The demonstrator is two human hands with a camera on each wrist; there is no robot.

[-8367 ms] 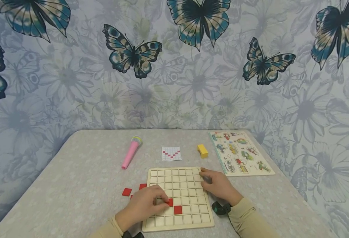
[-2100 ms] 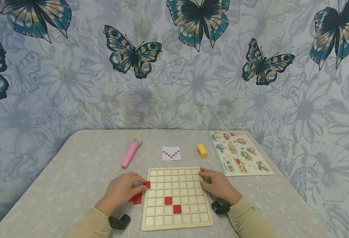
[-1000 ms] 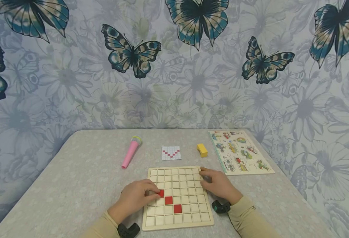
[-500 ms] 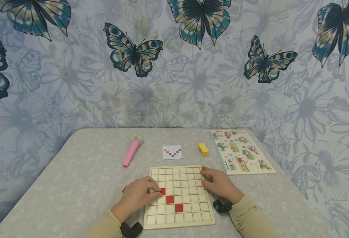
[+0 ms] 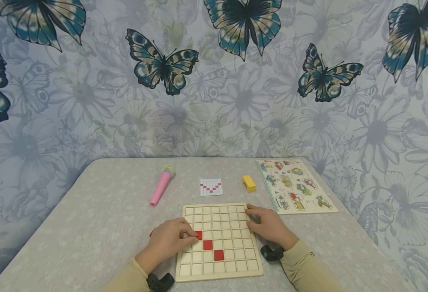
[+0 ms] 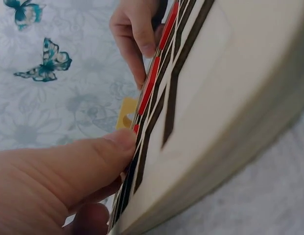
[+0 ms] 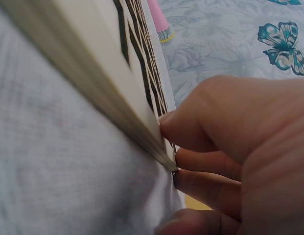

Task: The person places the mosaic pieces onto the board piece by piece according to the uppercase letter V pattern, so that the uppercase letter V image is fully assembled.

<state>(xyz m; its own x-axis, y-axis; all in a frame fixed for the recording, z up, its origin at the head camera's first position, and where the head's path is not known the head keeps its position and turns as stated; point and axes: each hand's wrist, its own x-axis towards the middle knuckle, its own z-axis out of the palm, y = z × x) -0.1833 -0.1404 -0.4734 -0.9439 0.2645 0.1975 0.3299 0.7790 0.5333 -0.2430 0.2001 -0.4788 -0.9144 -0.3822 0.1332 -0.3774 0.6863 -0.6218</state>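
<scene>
A wooden grid board [image 5: 232,243] lies flat on the table in front of me, seen edge-on in both wrist views. Two red square tiles sit in its cells on a diagonal, a lower tile [image 5: 219,255] and a middle tile [image 5: 208,245]. Up and left of them, my left hand [image 5: 170,239] pinches a third red tile [image 5: 199,235] at its cell, fingertips partly covering it. In the left wrist view the thumb [image 6: 120,142] is right at the board's surface. My right hand [image 5: 270,229] grips the board's upper right edge, its thumb [image 7: 174,125] on the rim.
Behind the board lie a pink toy microphone [image 5: 160,188], a small pattern card [image 5: 211,187] with a red V of squares, and a yellow block [image 5: 249,183]. A picture puzzle board [image 5: 298,186] is at the back right. A bit of red [image 5: 151,233] shows behind my left hand.
My left hand has gone from the middle tile to the loose tiles left of the board, taken one and brought it right onto the grid. The right hand has stayed at the edge.
</scene>
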